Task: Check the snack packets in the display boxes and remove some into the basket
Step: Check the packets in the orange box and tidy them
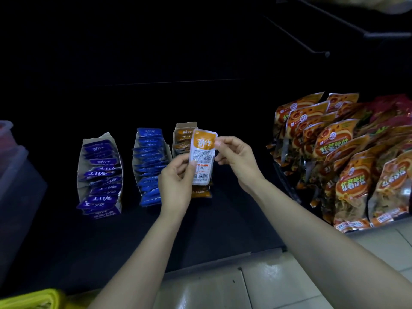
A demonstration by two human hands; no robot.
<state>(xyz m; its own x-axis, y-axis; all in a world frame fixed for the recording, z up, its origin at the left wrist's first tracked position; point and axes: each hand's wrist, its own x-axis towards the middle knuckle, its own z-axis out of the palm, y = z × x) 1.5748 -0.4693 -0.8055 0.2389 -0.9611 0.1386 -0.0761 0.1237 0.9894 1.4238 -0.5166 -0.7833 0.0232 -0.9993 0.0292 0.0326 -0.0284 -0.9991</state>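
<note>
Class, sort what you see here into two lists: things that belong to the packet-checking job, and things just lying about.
Job in hand: orange packet, pinched by left hand and right hand; orange box behind it; blue box; purple box.

Lying about: big orange bags at right; plastic tubs at left.

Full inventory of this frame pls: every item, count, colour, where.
held packet: one, orange and white, raised in front of the right box
display boxes: three, cardboard, in a row on the dark shelf
purple packets: many, left box
blue packets: many, middle box
orange packets: several, right box, partly hidden
large bags: many, orange-red, stacked at right
plastic tubs: count unclear, clear, left edge
yellow object: one, bottom left, unidentifiable
left hand: pinches the packet's left edge
right hand: pinches its upper right edge
</note>
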